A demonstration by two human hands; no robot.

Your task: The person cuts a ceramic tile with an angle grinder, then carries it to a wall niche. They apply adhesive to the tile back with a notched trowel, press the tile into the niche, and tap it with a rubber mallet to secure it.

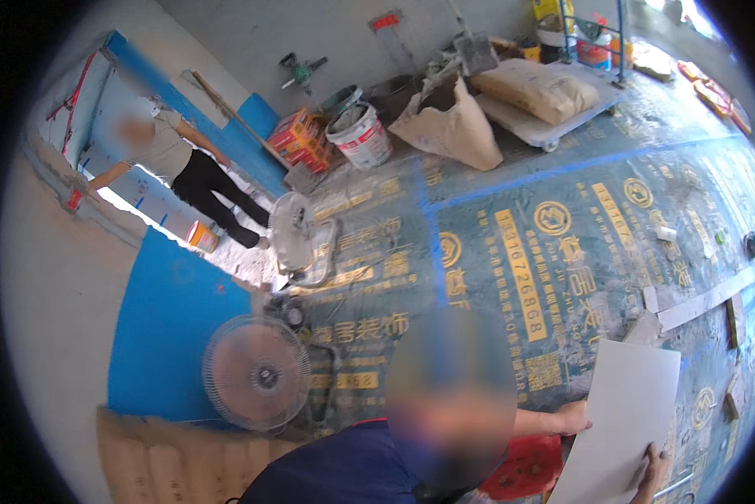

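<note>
White tile panel [625, 420] at lower right, gripped along both side edges by two hands — one [572, 417] left, one [653, 464] right, apparently a nearby person's — printed floor sheet [512, 252] open beyond, fans [256, 372] and bags [537, 88] along walls.

A tile [625, 420] stands at near right before a person in the foreground, two fans [256, 372] on the floor [562, 168] to the left, buckets [359, 134], sacks [535, 88] and a cart [554, 126] far behind, another person [184, 168] at far left.
</note>
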